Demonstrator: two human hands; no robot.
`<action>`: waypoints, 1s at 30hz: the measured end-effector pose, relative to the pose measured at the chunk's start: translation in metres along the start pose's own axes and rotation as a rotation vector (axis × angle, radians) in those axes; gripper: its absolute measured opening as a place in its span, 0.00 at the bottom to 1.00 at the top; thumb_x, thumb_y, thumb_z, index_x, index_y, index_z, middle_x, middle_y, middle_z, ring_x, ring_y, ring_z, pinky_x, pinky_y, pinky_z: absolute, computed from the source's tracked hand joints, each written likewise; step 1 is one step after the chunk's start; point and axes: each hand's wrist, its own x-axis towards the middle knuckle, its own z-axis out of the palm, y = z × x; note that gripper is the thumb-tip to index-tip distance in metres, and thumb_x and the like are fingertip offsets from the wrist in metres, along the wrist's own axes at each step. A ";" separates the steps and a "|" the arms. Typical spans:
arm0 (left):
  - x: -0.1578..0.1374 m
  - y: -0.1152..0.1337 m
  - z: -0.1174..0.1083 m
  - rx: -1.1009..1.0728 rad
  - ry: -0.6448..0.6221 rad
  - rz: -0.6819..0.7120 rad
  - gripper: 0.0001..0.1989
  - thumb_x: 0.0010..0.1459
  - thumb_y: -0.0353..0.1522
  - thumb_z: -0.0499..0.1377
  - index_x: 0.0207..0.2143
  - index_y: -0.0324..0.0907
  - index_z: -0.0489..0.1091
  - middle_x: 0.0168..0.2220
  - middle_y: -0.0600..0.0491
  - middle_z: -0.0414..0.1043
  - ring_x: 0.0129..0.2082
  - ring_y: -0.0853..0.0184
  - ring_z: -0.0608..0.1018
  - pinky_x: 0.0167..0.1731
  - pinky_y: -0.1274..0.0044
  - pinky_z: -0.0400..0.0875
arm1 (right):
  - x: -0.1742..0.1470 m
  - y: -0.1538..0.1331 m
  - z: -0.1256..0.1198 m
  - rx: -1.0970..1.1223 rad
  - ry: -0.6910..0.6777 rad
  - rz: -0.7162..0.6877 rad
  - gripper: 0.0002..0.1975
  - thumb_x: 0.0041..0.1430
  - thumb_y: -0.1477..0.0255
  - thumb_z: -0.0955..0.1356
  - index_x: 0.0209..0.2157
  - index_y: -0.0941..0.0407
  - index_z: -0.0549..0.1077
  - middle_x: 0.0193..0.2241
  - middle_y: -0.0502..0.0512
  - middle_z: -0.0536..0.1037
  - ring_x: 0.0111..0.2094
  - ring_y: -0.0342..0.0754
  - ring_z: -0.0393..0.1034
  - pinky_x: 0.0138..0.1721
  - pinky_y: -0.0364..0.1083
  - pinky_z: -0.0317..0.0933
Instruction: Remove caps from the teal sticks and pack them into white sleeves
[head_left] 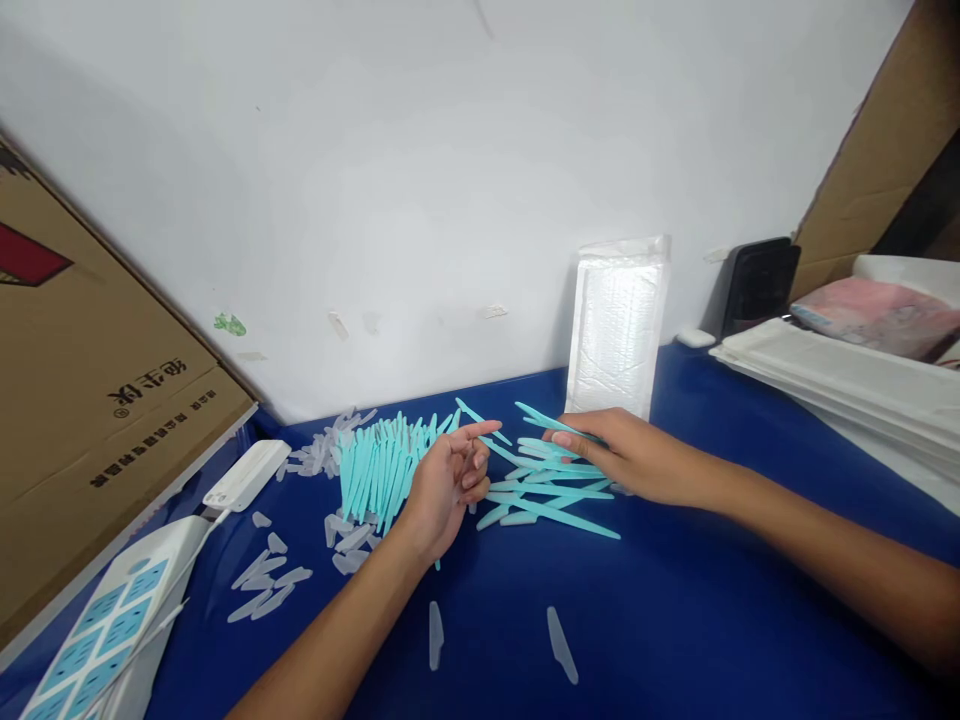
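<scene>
My right hand pinches slim turquoise eyebrow razors between thumb and fingers, their ends pointing left. Beneath it lies a loose, crisscrossed pile of similar razors. My left hand has its index finger stretched to the right and its other fingers curled in; the thumb and anything in the palm are hidden. Right beside that hand, on its left, a dense row of turquoise razors lies side by side. One razor passes behind the left index finger; I cannot tell whether it is held.
Translucent blade covers lie scattered at left, with more behind the row and one in front. A power strip and white adapter stand left. A wrapped white tray leans on the wall; stacked trays are right.
</scene>
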 end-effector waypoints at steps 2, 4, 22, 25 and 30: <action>-0.001 -0.001 0.002 0.032 0.010 -0.007 0.22 0.58 0.31 0.59 0.55 0.35 0.71 0.28 0.58 0.60 0.20 0.76 0.53 0.18 0.81 0.49 | 0.001 0.000 0.000 -0.007 -0.002 0.011 0.26 0.73 0.50 0.57 0.35 0.54 0.72 0.29 0.53 0.74 0.30 0.50 0.67 0.34 0.48 0.58; -0.003 -0.001 0.006 0.057 0.017 -0.019 0.24 0.59 0.31 0.62 0.58 0.37 0.69 0.29 0.59 0.62 0.20 0.77 0.53 0.18 0.82 0.49 | 0.001 0.000 0.000 -0.025 0.001 0.020 0.26 0.73 0.50 0.57 0.37 0.54 0.74 0.29 0.52 0.74 0.30 0.50 0.67 0.34 0.48 0.57; -0.008 -0.001 0.011 0.189 0.021 -0.067 0.17 0.64 0.44 0.61 0.30 0.41 0.68 0.15 0.64 0.49 0.11 0.79 0.46 0.13 0.81 0.41 | 0.001 0.007 -0.001 0.109 0.020 0.171 0.28 0.71 0.48 0.59 0.48 0.55 0.77 0.41 0.59 0.79 0.39 0.54 0.76 0.31 0.49 0.72; -0.008 -0.001 0.012 0.192 -0.012 -0.074 0.14 0.64 0.41 0.59 0.30 0.41 0.68 0.16 0.64 0.48 0.12 0.78 0.47 0.13 0.81 0.42 | 0.003 0.009 -0.001 0.111 0.063 0.117 0.27 0.72 0.50 0.58 0.47 0.56 0.77 0.39 0.58 0.80 0.37 0.52 0.77 0.37 0.51 0.73; -0.006 -0.002 0.006 0.075 -0.040 -0.076 0.08 0.61 0.36 0.56 0.35 0.40 0.70 0.23 0.62 0.52 0.15 0.78 0.48 0.14 0.81 0.44 | 0.005 0.010 -0.003 0.217 0.134 0.075 0.27 0.72 0.49 0.58 0.47 0.57 0.75 0.37 0.59 0.81 0.38 0.52 0.78 0.42 0.52 0.73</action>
